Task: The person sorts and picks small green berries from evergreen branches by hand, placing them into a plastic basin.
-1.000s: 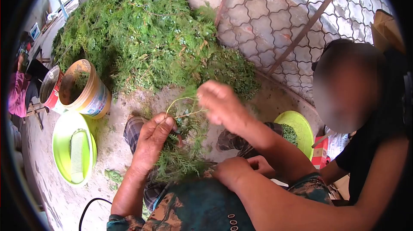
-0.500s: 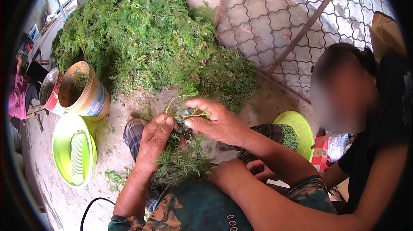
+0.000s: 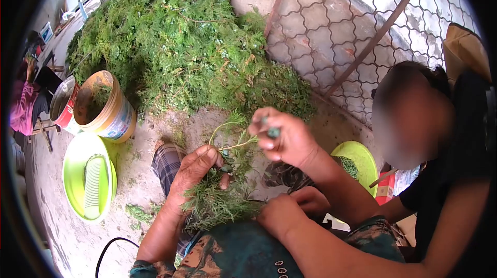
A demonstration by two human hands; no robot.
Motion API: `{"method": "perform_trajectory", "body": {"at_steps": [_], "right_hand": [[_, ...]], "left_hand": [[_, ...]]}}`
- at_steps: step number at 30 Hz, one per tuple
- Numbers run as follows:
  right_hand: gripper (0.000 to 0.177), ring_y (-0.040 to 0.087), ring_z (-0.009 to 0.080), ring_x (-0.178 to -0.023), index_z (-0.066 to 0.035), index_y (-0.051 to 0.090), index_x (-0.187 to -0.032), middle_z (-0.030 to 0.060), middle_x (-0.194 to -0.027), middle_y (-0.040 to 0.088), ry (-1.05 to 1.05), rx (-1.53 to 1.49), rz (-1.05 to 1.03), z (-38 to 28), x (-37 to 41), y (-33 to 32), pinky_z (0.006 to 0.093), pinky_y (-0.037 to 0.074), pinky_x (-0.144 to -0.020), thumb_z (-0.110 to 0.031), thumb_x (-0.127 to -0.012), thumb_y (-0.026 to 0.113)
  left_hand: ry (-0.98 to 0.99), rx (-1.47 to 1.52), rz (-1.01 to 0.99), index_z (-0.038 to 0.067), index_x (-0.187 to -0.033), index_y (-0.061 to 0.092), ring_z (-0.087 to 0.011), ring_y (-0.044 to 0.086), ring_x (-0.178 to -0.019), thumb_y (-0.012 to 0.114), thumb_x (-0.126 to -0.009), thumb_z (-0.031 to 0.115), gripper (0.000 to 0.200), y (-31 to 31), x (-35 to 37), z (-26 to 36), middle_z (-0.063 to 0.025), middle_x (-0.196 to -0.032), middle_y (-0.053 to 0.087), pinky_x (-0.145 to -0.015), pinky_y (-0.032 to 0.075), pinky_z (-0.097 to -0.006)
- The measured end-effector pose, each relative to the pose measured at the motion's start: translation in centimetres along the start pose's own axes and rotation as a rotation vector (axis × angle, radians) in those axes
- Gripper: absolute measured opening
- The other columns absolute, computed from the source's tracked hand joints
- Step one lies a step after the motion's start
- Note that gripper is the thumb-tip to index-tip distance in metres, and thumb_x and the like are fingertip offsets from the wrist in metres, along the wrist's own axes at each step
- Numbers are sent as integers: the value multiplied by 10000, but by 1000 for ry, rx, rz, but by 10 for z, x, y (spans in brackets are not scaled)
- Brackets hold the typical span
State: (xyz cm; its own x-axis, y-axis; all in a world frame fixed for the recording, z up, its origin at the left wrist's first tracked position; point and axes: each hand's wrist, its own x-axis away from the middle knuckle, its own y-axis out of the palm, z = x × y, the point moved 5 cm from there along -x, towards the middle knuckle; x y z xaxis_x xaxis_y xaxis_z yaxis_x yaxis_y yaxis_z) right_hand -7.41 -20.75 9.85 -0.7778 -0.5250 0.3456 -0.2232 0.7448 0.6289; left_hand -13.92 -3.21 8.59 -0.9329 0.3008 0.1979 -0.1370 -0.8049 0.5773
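My left hand (image 3: 194, 174) pinches a leafy evergreen sprig (image 3: 215, 203) between thumb and fingers, over my lap. A thin bare stem curves up from the grip, and a few small blue-green cones (image 3: 225, 168) show beside it. To the right of the sprig, apart from it, my right hand (image 3: 290, 140) is raised with curled fingers, slightly blurred. Small round green cones (image 3: 273, 132) show among those fingers. Close to my lap, another person's hand (image 3: 279, 213) is by the lower end of the sprig.
A big heap of evergreen branches (image 3: 171, 45) lies ahead. On the left are a yellow bucket (image 3: 123, 117), a red bucket (image 3: 63, 112) and a lime-green basin (image 3: 71, 184) holding a ribbed piece. On the right are a basin (image 3: 368, 161) with green cones, wire mesh (image 3: 331, 34) and a seated person (image 3: 440, 190).
My right hand has moved right and up, off the sprig, with green cones now showing in its fingers. My left hand still grips the sprig. The view has shifted slightly.
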Motion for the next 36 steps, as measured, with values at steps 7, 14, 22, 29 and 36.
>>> {"method": "perform_trajectory", "body": {"at_steps": [7,14,22,29,36], "right_hand": [[303,436,34,-575,-16,530,-1155,-4,-728,523,149,527,-190,26,5,25,212,352,-442,-164,-896,586],[221,543,102,-696,17,537,-1015,22,-789,579,-548,1065,-94,11,3,28,243,453,-641,-154,-886,588],[154,331,36,-455,-96,512,-972,61,-827,504,-57,125,-123,-6,28,1,186,266,-362,-229,-915,462],[236,562,118,-693,-41,520,-1011,51,-824,569,-689,1135,-19,22,25,42,260,464,-609,-125,-838,658],[279,581,172,-787,-24,511,-1024,55,-841,574,-497,1127,48,22,17,34,311,478,-709,-78,-803,672]], "left_hand": [[-105,-49,-32,25,-844,531,-141,538,-596,497,-943,276,272,4,2,10,-54,-763,537,-558,434,-244],[-36,-110,-24,32,-816,507,-167,526,-536,512,-926,285,276,9,-11,-4,-55,-754,511,-467,411,-247],[21,25,47,46,-818,513,-155,473,-549,532,-921,290,266,9,-13,-5,-27,-756,485,-512,405,-247],[52,-83,49,60,-886,530,-114,496,-628,524,-932,249,194,4,-20,-15,-6,-794,516,-548,413,-236],[275,-420,66,70,-950,503,-46,401,-759,484,-957,199,130,9,-23,-8,30,-814,473,-674,366,-203]]}}
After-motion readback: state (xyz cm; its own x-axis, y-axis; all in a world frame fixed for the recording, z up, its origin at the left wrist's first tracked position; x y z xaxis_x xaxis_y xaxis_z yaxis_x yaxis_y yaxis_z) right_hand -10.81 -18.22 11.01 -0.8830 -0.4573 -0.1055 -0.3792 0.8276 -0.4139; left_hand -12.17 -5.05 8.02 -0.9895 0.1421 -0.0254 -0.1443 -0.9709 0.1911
